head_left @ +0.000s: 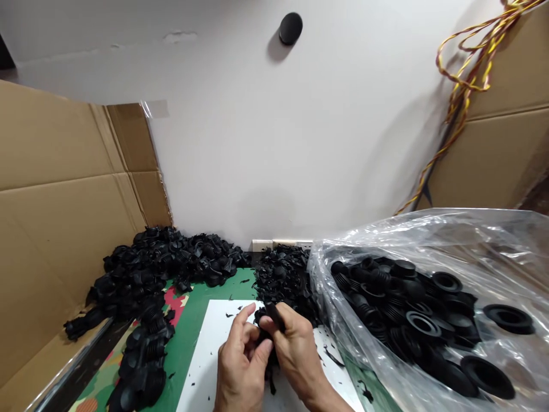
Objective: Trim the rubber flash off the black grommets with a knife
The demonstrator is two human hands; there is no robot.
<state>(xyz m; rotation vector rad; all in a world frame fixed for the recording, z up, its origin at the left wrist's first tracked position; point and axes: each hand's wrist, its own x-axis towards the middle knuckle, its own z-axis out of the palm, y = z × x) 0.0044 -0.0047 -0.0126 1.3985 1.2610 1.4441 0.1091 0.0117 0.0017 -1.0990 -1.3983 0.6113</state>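
Over a white board (199,343), my left hand (240,366) grips a black rubber part (259,316), mostly hidden by the fingers. My right hand (298,349) is wrapped round a dark, slim tool (275,317) and meets the left fingertips at the part. The tool's working end is out of sight. Small black scraps are scattered over the board near both hands. Just beyond them rises a heap of black rubber trimmings (285,280).
At right, a clear plastic bag (338,337) holds several black ribbed rubber boots (422,323). More black rubber pieces (171,257) are piled at left, against a cardboard sheet (64,189). Twisted yellow-brown wires (461,123) hang at the right, before a white wall (257,143).
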